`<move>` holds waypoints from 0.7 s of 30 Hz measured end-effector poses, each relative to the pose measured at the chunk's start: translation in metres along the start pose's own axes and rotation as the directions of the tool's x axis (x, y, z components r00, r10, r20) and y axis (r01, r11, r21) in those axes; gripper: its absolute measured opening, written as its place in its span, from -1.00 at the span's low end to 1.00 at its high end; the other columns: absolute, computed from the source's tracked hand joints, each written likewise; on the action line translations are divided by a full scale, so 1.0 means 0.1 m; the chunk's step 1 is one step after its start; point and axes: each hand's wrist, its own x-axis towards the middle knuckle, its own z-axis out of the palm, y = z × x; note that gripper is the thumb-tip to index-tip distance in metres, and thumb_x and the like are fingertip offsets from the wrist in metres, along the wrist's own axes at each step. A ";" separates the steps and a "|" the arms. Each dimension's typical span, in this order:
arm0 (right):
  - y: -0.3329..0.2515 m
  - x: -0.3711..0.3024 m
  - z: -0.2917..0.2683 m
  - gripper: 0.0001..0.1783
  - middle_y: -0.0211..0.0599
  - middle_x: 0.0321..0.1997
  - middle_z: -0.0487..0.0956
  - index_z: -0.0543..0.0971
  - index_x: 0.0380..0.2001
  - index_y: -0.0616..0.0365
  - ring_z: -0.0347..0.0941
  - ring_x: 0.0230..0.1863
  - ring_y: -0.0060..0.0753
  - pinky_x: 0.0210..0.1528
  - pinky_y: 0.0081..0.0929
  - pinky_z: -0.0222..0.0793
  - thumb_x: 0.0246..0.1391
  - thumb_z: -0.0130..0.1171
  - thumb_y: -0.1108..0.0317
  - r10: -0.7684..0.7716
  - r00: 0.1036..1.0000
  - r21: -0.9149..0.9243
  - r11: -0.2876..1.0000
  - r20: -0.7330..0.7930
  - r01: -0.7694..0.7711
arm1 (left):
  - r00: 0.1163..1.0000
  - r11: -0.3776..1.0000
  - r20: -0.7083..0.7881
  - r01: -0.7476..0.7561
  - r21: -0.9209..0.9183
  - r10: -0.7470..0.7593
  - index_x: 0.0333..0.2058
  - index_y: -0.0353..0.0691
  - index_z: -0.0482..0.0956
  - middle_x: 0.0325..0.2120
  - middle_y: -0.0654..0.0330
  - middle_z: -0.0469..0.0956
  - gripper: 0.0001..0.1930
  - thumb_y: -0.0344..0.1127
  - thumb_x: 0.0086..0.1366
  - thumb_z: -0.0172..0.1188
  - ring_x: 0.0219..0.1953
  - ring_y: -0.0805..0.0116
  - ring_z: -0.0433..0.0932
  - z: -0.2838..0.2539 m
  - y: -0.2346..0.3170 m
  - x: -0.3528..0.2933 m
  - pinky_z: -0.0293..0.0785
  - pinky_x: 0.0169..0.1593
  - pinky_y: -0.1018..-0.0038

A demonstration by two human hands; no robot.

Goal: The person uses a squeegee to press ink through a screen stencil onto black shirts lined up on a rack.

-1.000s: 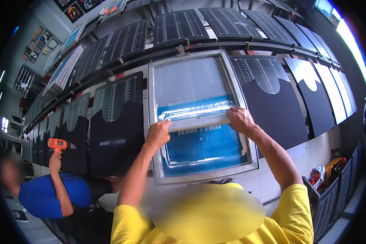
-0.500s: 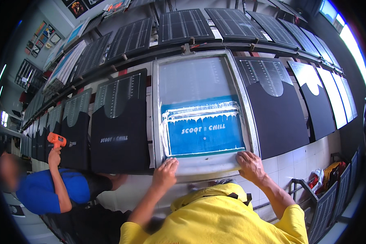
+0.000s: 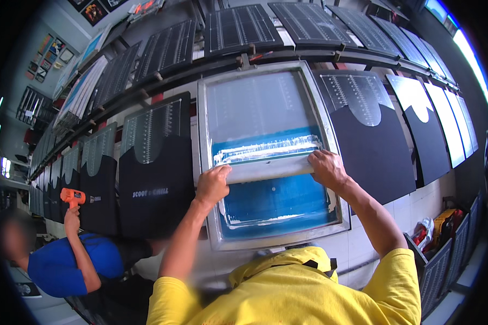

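Note:
A wide squeegee (image 3: 271,170) lies across a screen-printing frame (image 3: 279,239). My left hand (image 3: 213,184) is closed on its left end. My right hand (image 3: 329,169) grips the right end, fingers curled over the top edge. Just beyond the squeegee, a thick, streaky band of white ink (image 3: 268,147) spans the mesh. On the near side shows the blue stencil (image 3: 271,199), with smears of white ink along its lower and right edges. The squeegee covers part of the stencil.
Black shirts lie on boards on both sides, one with white lettering (image 3: 151,193) at left, a plain one (image 3: 368,149) at right. A co-worker in a blue shirt (image 3: 73,265) holds an orange heat gun (image 3: 72,197). Another row of boards (image 3: 241,30) stands beyond a rail.
Both hands have pushed the squeegee away from me, from the near edge of the stencil to just short of the white ink band. White lettering that showed on the stencil is now out of sight.

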 end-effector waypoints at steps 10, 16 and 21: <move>-0.17 -0.25 -0.28 -0.81 -0.18 -0.31 0.61 0.59 -0.38 0.20 0.61 -0.17 -0.12 -0.10 -0.20 0.58 -0.15 0.34 0.48 -0.026 0.999 0.044 0.999 -0.046 0.028 | 0.992 0.996 0.083 0.093 0.017 -0.094 -0.17 -0.32 0.66 -0.24 -0.03 0.67 -0.63 -0.62 -0.01 0.11 -0.20 -0.03 0.66 -0.27 0.34 -0.26 0.60 -0.06 0.20; -0.65 -1.35 -0.34 -0.61 -0.26 -0.19 0.55 0.56 -0.22 0.20 0.52 -0.09 -0.22 -0.09 -0.30 0.55 -0.24 0.33 0.44 -0.055 0.997 0.052 0.997 0.055 0.052 | 0.992 0.999 0.116 0.037 0.040 -0.041 -0.14 -0.33 0.66 -0.08 -0.02 0.65 -0.62 -0.63 0.01 0.12 0.00 0.09 0.64 -0.24 0.89 -1.24 0.56 0.10 0.26; -0.80 -1.66 -0.27 -0.65 -0.23 -0.13 0.56 0.53 -0.27 0.20 0.54 -0.05 -0.20 -0.06 -0.28 0.53 -0.25 0.28 0.47 -0.053 0.998 0.058 0.997 0.034 0.051 | 0.995 0.998 0.086 0.052 0.020 -0.053 -0.14 -0.34 0.65 -0.07 0.02 0.66 -0.55 -0.64 -0.10 0.12 0.03 0.12 0.62 -0.10 1.05 -1.57 0.56 0.11 0.30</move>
